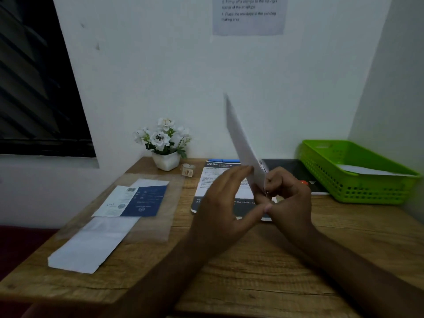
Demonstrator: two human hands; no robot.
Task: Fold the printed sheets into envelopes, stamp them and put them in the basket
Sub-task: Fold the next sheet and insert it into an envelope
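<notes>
Curled right hand [289, 198] fingers pinch the folded sheet's [240, 138] low end; left hand [220, 203] presses flat. Sheet points up; basket [367, 191] sits nearer the right hand.

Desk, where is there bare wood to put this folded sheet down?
The desk is bare before the green basket, right of the right hand gripping the folded sheet, and along the near edge beside the white paper. Crowded: the back, from flower pot to printed box to basket.
</notes>
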